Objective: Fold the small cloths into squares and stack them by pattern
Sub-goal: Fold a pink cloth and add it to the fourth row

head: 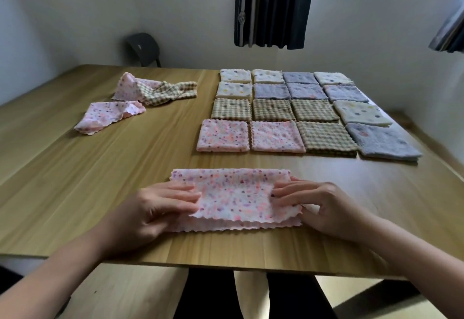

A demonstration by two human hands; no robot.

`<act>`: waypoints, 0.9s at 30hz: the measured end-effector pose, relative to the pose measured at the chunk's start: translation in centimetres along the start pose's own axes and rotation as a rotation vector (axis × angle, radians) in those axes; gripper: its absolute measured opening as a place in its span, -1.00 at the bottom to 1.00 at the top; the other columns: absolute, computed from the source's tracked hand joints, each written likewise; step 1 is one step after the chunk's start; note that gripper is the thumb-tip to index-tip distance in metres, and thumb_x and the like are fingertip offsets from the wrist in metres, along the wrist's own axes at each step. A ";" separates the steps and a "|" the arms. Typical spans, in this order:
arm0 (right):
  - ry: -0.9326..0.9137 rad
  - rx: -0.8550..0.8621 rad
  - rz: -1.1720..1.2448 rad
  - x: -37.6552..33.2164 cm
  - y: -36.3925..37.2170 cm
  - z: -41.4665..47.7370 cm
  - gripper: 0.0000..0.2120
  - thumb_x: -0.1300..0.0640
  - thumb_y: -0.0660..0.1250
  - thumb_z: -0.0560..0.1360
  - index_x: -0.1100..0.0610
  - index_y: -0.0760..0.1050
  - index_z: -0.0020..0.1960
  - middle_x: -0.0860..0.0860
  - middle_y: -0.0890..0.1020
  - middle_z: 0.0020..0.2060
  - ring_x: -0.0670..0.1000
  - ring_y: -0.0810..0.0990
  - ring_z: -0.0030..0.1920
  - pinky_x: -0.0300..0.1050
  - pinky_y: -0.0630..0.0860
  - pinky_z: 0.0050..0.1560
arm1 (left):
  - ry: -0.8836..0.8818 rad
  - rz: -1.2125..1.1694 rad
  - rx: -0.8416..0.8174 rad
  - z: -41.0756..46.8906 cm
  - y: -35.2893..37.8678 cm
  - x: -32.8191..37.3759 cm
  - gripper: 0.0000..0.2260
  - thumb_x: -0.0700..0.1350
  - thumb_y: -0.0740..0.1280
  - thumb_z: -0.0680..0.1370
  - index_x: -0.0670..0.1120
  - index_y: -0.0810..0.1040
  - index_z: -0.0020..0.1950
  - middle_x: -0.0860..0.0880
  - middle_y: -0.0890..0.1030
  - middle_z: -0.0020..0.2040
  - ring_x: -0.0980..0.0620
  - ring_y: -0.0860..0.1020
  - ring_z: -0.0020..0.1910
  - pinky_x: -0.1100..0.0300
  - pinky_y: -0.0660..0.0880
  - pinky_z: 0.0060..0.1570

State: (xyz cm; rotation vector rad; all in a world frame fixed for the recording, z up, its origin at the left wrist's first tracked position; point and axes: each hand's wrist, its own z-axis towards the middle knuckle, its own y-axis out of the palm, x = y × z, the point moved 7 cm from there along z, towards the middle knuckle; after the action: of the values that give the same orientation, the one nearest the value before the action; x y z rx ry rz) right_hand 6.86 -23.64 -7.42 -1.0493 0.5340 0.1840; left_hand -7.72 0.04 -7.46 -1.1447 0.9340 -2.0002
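I have the pink cloth (236, 198) near the table (75, 168) edge, folded in half. My left hand (155, 208) and right hand (316, 205) pinch the top layer's ends, fingers closed on it. I'd square the scalloped edges (top layer sits short), then fold sideways toward the pink squares (223, 135).

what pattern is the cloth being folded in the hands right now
Pink with small multicoloured dots and a scalloped edge: the cloth, seen in the head view.

The hands' fingertips (193, 205) are tucked under the pink cloth (236, 198).
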 end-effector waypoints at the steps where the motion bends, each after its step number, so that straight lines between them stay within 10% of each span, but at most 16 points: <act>1: -0.001 -0.029 -0.007 0.1 0.2 -0.1 -0.60 0.34 0.35 0.34 0.04 0.66 0.11 -0.11 0.64 0.14 -0.19 0.53 0.25 -0.18 0.43 0.32 | 0.000 0.014 -0.030 -0.2 0.3 -0.1 -0.73 -0.11 0.29 0.50 -0.01 0.66 0.16 0.12 0.58 0.26 0.13 0.48 0.32 0.10 0.36 0.33; 10: 0.166 0.024 -0.045 -0.1 -0.7 3.2 -0.58 0.35 0.15 0.49 0.06 0.61 0.19 -0.07 0.58 0.23 -0.23 0.45 0.30 -0.23 0.37 0.35 | -0.189 -0.006 0.162 2.6 -1.8 0.0 -0.70 0.00 0.20 0.54 0.01 0.61 0.18 0.11 0.59 0.24 0.19 0.48 0.30 0.11 0.36 0.34; 17: 0.291 -0.448 -0.416 -1.1 7.1 4.8 -0.34 -0.30 -0.18 0.57 -0.07 -0.25 0.57 -0.05 -0.29 0.52 -0.01 -0.40 0.49 -0.02 -0.38 0.48 | -0.459 0.399 -0.352 3.4 5.0 -1.5 -0.06 0.53 -0.54 0.20 0.09 -0.38 0.50 0.11 -0.43 0.48 0.15 -0.43 0.46 0.16 -0.41 0.41; 27: 0.196 -0.501 -0.446 -0.2 6.7 4.7 -0.37 -0.35 -0.19 0.52 -0.24 -0.26 0.53 -0.13 -0.29 0.52 -0.06 -0.43 0.49 -0.01 -0.43 0.47 | -0.497 0.444 -0.285 1.8 4.2 -0.6 -0.12 0.49 -0.40 0.33 0.11 -0.16 0.57 0.08 -0.11 0.58 0.12 -0.15 0.55 0.05 -0.23 0.50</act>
State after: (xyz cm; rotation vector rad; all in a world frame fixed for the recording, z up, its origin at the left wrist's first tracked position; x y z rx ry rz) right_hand 5.62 -16.26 -10.68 -1.6592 0.4232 -0.1935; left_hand -5.09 -2.20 -10.52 -1.3596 1.1049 -1.1815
